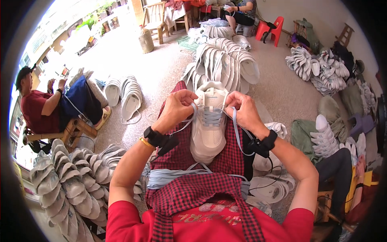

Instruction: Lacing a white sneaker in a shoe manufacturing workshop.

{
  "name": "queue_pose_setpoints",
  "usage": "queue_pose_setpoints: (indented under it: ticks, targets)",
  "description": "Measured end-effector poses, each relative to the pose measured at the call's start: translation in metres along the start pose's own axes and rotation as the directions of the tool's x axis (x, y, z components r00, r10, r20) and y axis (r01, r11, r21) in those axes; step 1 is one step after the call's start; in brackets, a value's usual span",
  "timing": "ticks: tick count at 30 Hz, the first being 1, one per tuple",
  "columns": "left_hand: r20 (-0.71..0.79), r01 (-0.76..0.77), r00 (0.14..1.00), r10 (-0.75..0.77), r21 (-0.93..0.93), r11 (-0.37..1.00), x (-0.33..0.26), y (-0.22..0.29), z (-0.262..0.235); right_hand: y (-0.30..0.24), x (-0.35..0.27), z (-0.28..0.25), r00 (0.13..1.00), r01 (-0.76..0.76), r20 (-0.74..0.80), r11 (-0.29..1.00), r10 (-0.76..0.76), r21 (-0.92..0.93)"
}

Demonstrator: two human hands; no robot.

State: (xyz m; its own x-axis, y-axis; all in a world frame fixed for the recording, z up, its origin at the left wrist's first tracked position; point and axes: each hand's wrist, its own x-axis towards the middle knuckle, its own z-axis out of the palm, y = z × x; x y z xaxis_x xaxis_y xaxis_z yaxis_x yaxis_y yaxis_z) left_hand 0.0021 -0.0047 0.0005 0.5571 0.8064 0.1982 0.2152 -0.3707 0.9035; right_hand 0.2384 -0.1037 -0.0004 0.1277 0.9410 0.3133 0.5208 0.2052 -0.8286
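Lacing white sneaker (208,129) resting on checked apron (225,159) over lap. Left hand (177,109) pinching grey lace (237,135) end near top eyelets; right hand (244,111) gripping other end, probably. Keeping tension even, lace flat. Spare laces (177,177) lying below.

Shoe (208,129) on lap, hands (177,109) (244,111) flanking.

Bare concrete floor (161,68), with rows of pale shoes (229,60) laid across it. More shoes stacked at lower left (68,181) and far right (318,64). Red plastic stool (271,29), wooden chair (155,20) and woven basket (146,40) standing farther back.
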Motion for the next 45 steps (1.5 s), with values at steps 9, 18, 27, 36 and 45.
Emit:
queue_pose_setpoints:
  ticks: [9, 18, 27, 36, 45]
  targets:
    - [-0.008, 0.010, 1.000, -0.008, 0.173, 0.985, 0.002, 0.004, 0.005, 0.004, -0.002, -0.002, 1.000, -0.002, 0.028, 0.998, 0.003, -0.065]
    - [0.060, -0.006, 0.998, -0.004, 0.161, 0.987, 0.012, 0.022, 0.010, 0.000, 0.005, -0.003, 0.999, -0.022, 0.031, 0.999, 0.022, -0.025]
    - [0.206, -0.330, 0.940, 0.271, 0.361, 0.872, 0.025, 0.026, 0.010, -0.024, 0.017, -0.016, 0.966, 0.202, 0.216, 0.938, -0.143, -0.283]
    - [0.778, -0.844, 0.531, 0.335, 0.452, 0.290, 0.048, 0.039, -0.019, -0.031, 0.042, -0.028, 0.580, 0.814, 0.627, 0.341, -0.520, -0.471]
    - [0.810, -0.751, 0.557, -0.183, 0.585, 0.306, 0.078, 0.077, 0.005, -0.021, 0.052, -0.031, 0.706, 0.589, 0.699, 0.641, -0.113, -0.492]
